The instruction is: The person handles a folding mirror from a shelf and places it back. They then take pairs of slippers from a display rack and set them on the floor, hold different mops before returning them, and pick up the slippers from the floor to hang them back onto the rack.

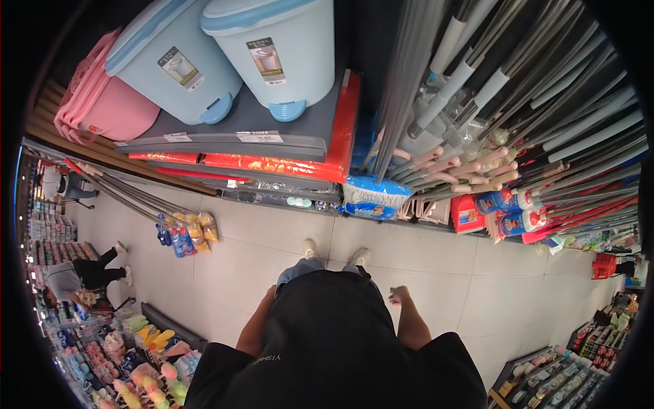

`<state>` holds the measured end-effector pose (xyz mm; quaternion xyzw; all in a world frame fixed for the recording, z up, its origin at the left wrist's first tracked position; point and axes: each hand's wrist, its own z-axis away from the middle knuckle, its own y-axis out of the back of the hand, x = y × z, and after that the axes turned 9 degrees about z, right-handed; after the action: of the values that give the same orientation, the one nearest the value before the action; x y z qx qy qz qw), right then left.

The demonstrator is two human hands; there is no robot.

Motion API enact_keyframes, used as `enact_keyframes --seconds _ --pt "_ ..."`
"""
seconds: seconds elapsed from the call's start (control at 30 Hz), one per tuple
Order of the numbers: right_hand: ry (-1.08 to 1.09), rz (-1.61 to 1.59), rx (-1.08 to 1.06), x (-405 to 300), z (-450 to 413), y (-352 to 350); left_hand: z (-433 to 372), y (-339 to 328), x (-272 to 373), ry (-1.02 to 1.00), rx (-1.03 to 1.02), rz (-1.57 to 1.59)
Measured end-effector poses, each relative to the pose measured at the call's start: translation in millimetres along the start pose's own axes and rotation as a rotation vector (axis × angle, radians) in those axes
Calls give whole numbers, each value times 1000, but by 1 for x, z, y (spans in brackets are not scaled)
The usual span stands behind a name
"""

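Note:
My right hand (pixel 399 295) hangs beside my right thigh over the tiled floor, its fingers partly curled, touching nothing; whether they close fully is not plain. At my left hip my left hand (pixel 271 293) is mostly hidden by my black shirt and trousers. In front of me, two light-blue pedal bins (pixel 301 56) stand on a dark shelf (pixel 286 145), with stacked pink plastic baskets (pixel 110 105) to their left. A mop head in blue packaging (pixel 377 197) rests below the shelf's right end, beside many upright metal and plastic handles (pixel 409 92).
Mops with packaged heads (pixel 184 232) lean out over the aisle at left. Two people, one in black trousers (pixel 94 271), are at the far left. Slippers fill a rack (pixel 171 312) at lower left. A display rack (pixel 546 378) stands lower right, a red stool (pixel 604 266) beyond.

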<state>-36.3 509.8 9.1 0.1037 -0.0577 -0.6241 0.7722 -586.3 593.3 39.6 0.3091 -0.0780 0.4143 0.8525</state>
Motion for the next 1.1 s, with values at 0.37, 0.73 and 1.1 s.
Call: enact_keyframes --seconds 0.37,0.73,1.1 --pt "502 93 89 -134 -11 41 51 -35 6 33 6 18" --pt "523 248 17 -124 -27 28 113 -83 -88 141 71 87" --pt "379 478 -2 -44 25 -86 143 -120 -230 174 87 229"
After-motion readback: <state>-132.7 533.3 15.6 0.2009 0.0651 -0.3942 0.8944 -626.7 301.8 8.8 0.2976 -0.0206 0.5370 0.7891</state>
